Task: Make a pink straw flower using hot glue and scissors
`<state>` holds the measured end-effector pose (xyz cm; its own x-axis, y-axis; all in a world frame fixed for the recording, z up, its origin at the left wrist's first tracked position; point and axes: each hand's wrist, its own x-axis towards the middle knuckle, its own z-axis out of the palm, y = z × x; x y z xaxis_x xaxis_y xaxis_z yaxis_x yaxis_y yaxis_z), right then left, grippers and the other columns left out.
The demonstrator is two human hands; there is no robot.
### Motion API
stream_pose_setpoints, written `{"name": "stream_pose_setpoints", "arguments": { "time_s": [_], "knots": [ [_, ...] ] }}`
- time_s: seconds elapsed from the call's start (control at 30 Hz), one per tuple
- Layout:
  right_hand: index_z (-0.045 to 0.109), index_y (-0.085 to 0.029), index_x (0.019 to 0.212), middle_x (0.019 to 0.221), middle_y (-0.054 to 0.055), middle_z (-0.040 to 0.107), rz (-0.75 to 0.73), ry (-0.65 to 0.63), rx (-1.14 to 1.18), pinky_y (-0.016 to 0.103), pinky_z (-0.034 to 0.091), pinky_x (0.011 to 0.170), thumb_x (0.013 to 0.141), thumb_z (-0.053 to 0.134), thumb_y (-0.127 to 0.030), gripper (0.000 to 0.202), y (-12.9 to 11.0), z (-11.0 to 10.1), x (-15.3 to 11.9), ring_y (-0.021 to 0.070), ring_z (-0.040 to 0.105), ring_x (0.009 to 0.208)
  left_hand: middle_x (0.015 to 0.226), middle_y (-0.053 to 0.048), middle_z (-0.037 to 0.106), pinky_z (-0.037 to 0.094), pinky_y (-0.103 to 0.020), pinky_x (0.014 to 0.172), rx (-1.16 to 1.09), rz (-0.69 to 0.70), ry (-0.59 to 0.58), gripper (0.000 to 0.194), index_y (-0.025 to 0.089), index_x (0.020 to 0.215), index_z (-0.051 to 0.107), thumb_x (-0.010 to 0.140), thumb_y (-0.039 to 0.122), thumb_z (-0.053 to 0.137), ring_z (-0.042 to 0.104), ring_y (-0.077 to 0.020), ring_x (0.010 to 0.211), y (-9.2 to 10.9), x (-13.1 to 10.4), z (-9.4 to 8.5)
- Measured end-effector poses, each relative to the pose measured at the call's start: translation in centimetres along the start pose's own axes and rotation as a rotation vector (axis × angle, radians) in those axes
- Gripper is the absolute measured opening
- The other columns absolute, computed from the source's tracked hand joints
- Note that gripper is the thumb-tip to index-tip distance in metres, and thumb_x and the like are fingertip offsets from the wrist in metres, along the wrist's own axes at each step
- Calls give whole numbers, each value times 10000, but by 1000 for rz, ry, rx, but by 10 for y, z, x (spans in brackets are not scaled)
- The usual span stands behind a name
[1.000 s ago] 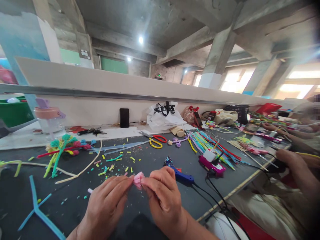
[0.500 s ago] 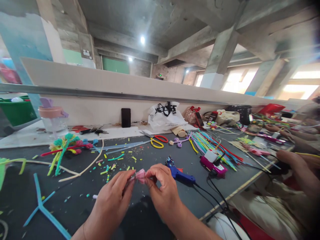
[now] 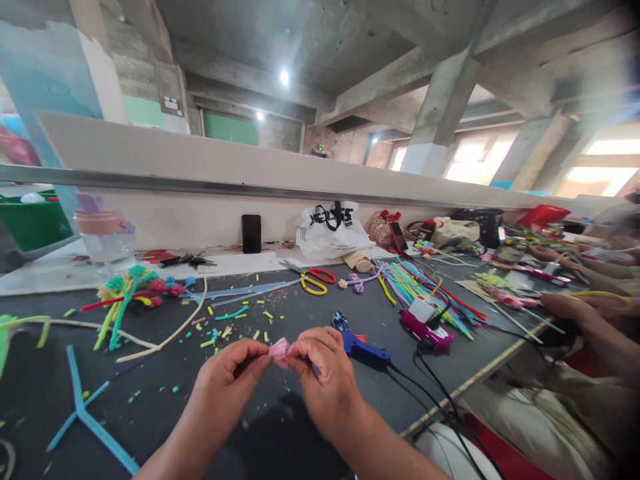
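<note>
A small pink bundle of what looks like fuzzy pipe cleaner (image 3: 279, 351) is pinched between my two hands, above the dark table (image 3: 280, 420). My left hand (image 3: 225, 380) grips its left end with thumb and forefinger. From the other side, the fingertips of my right hand (image 3: 325, 367) close on its right edge and partly hide it. Just beyond my right hand lies a blue glue gun (image 3: 367, 352) with a black cord. Short yellow and green offcuts (image 3: 220, 337) are scattered past my left hand.
Scissors (image 3: 315, 283) with red and yellow handles lie ahead, left of a pile of coloured pipe cleaners (image 3: 420, 287). A phone (image 3: 251, 234) leans on the partition. At right are a magenta power strip (image 3: 425, 333) with cords and another person's hand (image 3: 565, 310).
My left hand has shifted slightly left and its fingers have changed position on the pink bundle, which has turned a little. At right, the other person's hand has moved.
</note>
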<state>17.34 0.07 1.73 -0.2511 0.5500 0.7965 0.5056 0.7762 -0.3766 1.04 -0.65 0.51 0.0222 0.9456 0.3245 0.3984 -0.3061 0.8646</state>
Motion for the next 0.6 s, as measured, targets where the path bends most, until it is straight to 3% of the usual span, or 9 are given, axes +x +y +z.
{"name": "stream_pose_setpoints", "arguments": {
  "time_s": [0.27,0.6],
  "knots": [
    [614,-202,716,668,-28,629,64,90,109,272,391,677,798,620,-121,116,1,7,-5,121,574,649,615,11,638,447,-231,540,-19,-44,82,175,208,705,676,747,347,579,566,-150,566,-1,-6,3],
    [654,-177,686,643,-9,632,233,-20,289,256,414,664,752,683,-150,77,3,7,-4,129,577,650,602,9,624,412,-239,554,-53,-82,71,159,210,685,685,730,327,587,542,-153,572,-3,-6,3]
  ]
}}
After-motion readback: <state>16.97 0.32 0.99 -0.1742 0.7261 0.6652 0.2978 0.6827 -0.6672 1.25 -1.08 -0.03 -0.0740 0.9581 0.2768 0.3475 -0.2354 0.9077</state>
